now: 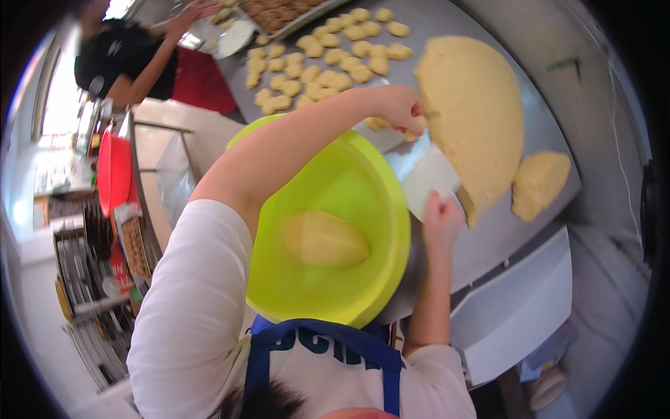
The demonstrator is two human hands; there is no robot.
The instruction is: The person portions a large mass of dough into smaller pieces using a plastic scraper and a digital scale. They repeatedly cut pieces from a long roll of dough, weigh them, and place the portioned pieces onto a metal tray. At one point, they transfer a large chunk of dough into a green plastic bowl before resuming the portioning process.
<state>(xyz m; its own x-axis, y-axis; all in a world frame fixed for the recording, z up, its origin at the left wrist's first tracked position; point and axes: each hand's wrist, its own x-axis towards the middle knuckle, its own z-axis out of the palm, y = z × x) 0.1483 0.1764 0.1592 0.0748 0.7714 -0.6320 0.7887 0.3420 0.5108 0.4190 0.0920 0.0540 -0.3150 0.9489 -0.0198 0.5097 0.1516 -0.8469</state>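
My left hand reaches across a lime-green plastic basin and pinches a small piece of dough in its fingertips. A white flat dough scraper is in my right hand, beside the narrow near end of a large slab of yellow dough. Below my left hand, a small dough lump lies on a pale flat plate, partly hidden by my forearm. One larger lump of dough rests inside the basin.
Many small dough pieces cover the steel table at the far side. A separate dough chunk sits right of the slab. Behind stands a tray of brown pieces. Another person works at far left. A white bin is lower right.
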